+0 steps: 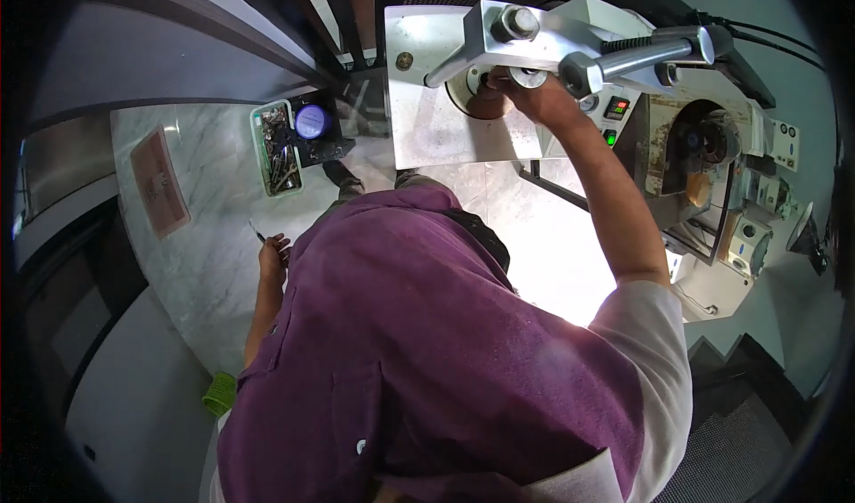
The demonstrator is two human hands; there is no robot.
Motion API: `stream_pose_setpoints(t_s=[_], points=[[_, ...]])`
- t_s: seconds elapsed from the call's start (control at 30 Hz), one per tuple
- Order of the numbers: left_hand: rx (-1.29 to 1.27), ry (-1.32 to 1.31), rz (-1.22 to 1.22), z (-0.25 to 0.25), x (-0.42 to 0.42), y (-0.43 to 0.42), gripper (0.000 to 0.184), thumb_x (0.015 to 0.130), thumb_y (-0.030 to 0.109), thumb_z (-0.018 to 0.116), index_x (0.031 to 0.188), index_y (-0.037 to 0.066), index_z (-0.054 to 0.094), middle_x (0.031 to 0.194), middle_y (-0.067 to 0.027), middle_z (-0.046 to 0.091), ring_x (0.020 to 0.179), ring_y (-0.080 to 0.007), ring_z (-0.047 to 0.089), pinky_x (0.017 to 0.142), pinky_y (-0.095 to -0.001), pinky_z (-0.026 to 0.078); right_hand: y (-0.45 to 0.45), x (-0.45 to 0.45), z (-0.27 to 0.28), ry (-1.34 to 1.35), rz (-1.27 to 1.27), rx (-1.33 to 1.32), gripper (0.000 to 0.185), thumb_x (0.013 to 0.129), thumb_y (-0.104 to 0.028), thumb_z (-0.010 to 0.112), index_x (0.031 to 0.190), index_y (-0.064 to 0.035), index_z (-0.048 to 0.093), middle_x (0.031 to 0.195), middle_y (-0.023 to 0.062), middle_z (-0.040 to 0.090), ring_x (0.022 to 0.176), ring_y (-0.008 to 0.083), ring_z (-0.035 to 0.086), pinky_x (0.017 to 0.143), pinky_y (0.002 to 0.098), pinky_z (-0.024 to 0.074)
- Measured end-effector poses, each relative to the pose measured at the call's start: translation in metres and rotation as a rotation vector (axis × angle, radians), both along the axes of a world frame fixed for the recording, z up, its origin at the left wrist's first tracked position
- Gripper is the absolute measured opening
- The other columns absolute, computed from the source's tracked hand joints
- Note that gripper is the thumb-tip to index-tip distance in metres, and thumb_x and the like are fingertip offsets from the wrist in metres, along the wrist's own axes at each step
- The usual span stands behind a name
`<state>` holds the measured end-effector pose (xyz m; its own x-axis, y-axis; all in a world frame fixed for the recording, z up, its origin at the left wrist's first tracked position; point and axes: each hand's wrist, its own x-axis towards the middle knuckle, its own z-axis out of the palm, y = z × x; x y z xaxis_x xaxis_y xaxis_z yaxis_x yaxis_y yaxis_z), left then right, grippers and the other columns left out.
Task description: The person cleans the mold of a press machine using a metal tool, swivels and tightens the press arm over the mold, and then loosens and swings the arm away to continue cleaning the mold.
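Note:
My left hand (274, 255) hangs low at my left side, fingers closed round a thin, pointed tool with a dark grip (258, 234); its exact kind is too small to tell. My right hand (534, 98) reaches under the metal arm (557, 44) of a white machine. Its fingers are bent together at the round brown disc (484, 104) set in the machine's top plate (427, 133). A bolt head on the arm partly covers those fingers, so whatever they pinch cannot be made out.
Digital displays (615, 107) glow on the machine's front. To the right stands another machine with a round opening (686, 142). On the left are a tray of small metal parts (258, 138), a purple-lidded jar (312, 122), a pinkish board (160, 182) and a green basket (219, 393).

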<state>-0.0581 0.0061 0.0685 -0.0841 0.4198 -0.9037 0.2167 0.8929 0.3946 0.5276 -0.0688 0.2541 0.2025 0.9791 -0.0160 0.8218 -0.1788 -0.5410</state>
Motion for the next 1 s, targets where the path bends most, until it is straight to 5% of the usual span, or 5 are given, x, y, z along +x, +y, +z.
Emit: stream_pose_setpoints(t_s=[0.23,0.37,0.5,0.53,1.0], points=[[-0.036,-0.060,0.095,-0.014,-0.005,-0.007,0.038,0.077,0.020,0.043,0.111,0.004,0.053,0.092,-0.0081,0.058,0.067,-0.0174,0.050,0.062,-0.0320,0.042,-0.017,-0.004,-0.041,0.302,-0.439,0.028,0.018,0.080,-0.013,0.062,0.097,-0.0104,0.065,0.093,0.0112,0.067,0.088,0.0312,0.063,0.072,0.0378,0.0507],[-0.010,-0.015,0.016,0.002,0.009,0.003,0.038,0.077,0.019,0.043,0.110,0.003,0.052,0.090,-0.0084,0.058,0.068,-0.0177,0.052,0.062,-0.0319,0.043,-0.012,-0.027,0.006,-0.091,-0.307,-0.164,0.016,0.088,-0.017,0.057,0.101,-0.0079,0.063,0.088,0.0128,0.067,0.081,0.0243,0.066,0.071,0.0345,0.0511],[0.004,-0.024,0.010,-0.001,0.008,0.016,0.037,0.077,0.017,0.043,0.110,0.003,0.052,0.088,-0.0085,0.058,0.068,-0.0184,0.053,0.062,-0.0310,0.044,-0.025,0.001,-0.017,-0.017,-0.139,-0.273,0.024,0.086,-0.025,0.060,0.107,-0.0130,0.062,0.101,0.0106,0.065,0.090,0.0253,0.063,0.080,0.0352,0.0493],[0.012,-0.035,0.022,-0.003,0.005,0.019,0.037,0.077,0.016,0.043,0.110,0.003,0.052,0.087,-0.0084,0.058,0.068,-0.0184,0.053,0.061,-0.0306,0.044,-0.021,0.001,-0.004,0.047,-0.116,-0.275,0.037,0.085,-0.037,0.059,0.117,-0.0172,0.058,0.104,0.0173,0.062,0.093,0.0347,0.060,0.081,0.0421,0.0476],[0.006,-0.006,0.004,0.016,0.016,0.013,0.035,0.079,0.017,0.043,0.109,0.002,0.052,0.086,-0.0090,0.057,0.069,-0.0191,0.054,0.061,-0.0297,0.044,-0.017,0.001,-0.016,-0.154,-0.032,-0.101,0.030,0.086,-0.028,0.058,0.113,-0.0167,0.058,0.100,0.0174,0.062,0.087,0.0364,0.061,0.075,0.0420,0.0501]])
